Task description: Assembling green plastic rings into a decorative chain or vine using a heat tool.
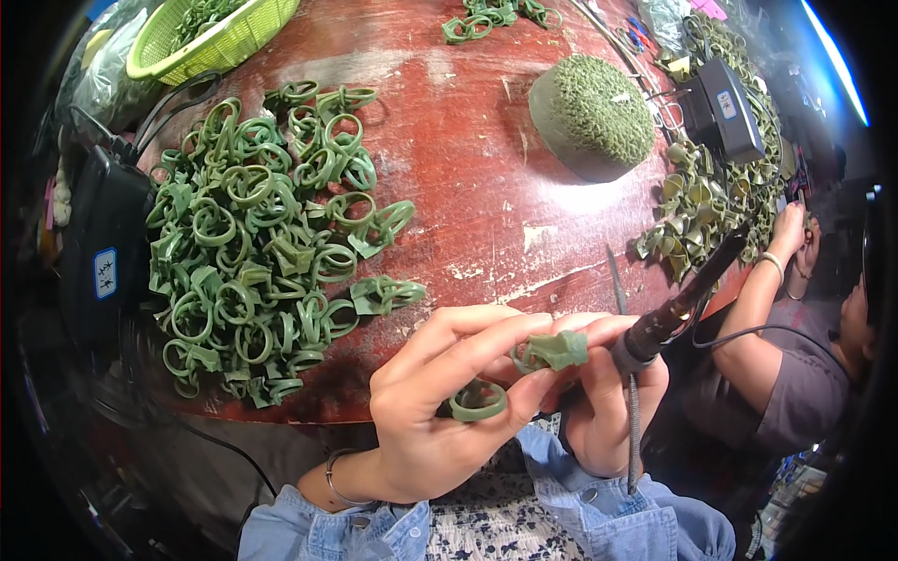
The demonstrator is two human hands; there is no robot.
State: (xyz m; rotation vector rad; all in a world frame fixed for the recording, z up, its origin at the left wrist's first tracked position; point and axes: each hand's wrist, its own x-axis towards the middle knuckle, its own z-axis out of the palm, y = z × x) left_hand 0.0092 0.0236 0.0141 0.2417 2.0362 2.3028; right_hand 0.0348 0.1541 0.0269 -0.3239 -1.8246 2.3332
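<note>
My left hand [444, 407] is closed around a green ring [557, 352] with a broad flat face, pinched between thumb and fingers. A second green ring [478, 402] hangs by the same hand's fingers, near the palm. Close against it, my right hand [608, 411] grips a black pen-like tool [657, 332] with a cord, pointing up to the right. A thin metal tool [633, 421] with a ridged shaft also passes through the right hand, its pointed end reaching over the table. The right fingertips are partly hidden behind the ring and the pen.
A heap of green rings [243, 243] covers the red table's left side [440, 187]. Beyond stand a yellow-green basket [210, 42] and a round block with crumbly green top [594, 117]. Black boxes [734, 110] flank both sides. Another person's arm [758, 299] works at right, by more green pieces [687, 201].
</note>
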